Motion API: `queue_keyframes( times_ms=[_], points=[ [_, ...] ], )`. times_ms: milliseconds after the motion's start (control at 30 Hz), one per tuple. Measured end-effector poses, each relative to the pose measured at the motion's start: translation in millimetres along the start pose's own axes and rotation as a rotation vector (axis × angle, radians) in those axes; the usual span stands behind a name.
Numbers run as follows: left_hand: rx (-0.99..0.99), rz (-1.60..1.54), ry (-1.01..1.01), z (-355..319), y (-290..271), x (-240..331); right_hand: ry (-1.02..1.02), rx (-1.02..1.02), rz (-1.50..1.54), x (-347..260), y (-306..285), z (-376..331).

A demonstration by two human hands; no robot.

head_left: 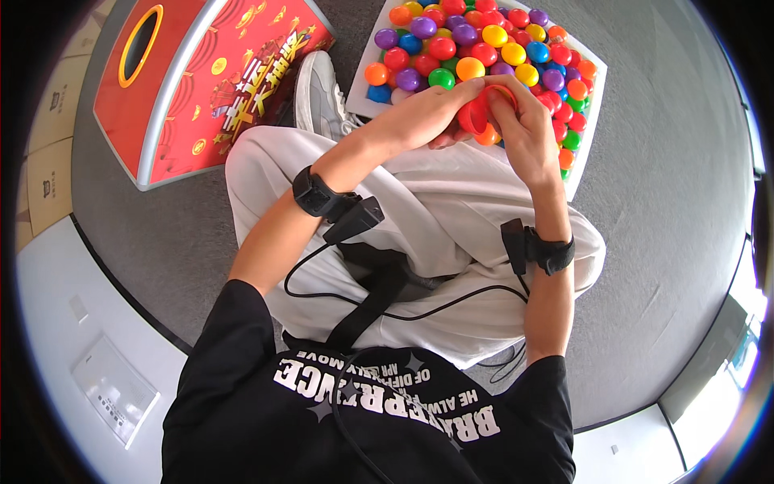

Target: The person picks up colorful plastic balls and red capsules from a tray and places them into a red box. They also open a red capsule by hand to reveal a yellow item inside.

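Both my hands are raised over the near edge of a white tray (597,105) heaped with colourful plastic balls. Between them is an opened red ball (474,118), its hollow shell parted and its rim showing. My left hand (442,114) is closed around it from the left, its fingertips partly hidden. From the right, my right hand (528,129) grips the shell with bent fingers and thumb. Something orange (487,135) shows just below the shell; whether it belongs to it I cannot tell.
A red box (181,97) with a gold-rimmed round hole stands at the far left. My grey shoe (324,95) lies between it and the tray. Cables (419,317) run from both wrist straps across my crossed legs. Cardboard boxes (50,181) line the left wall.
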State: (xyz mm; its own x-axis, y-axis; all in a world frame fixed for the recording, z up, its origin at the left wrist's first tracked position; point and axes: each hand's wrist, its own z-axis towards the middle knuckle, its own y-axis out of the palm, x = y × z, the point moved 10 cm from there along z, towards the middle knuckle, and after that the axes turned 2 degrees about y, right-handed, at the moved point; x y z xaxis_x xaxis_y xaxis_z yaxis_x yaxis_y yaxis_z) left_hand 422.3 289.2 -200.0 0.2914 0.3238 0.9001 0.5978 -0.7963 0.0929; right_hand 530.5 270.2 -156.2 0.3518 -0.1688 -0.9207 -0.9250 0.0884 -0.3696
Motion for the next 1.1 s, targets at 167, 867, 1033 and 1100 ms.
queue_keyframes(
  times_ms=[167,867,1033,1100],
  points=[
    [-0.006,-0.017,-0.021,1,0,-1,-0.052,0.02,0.079,-1,-2,0],
    [0.194,-0.209,0.123,3,-19,7,-0.27,-0.025,-0.246,-26,10,-8],
    [0.218,-0.183,0.154,0,-16,13,-0.285,0.017,-0.334,-22,14,-8],
    [0.172,-0.153,0.149,3,-15,8,-0.187,0.042,-0.311,-19,8,-6]
  ],
)
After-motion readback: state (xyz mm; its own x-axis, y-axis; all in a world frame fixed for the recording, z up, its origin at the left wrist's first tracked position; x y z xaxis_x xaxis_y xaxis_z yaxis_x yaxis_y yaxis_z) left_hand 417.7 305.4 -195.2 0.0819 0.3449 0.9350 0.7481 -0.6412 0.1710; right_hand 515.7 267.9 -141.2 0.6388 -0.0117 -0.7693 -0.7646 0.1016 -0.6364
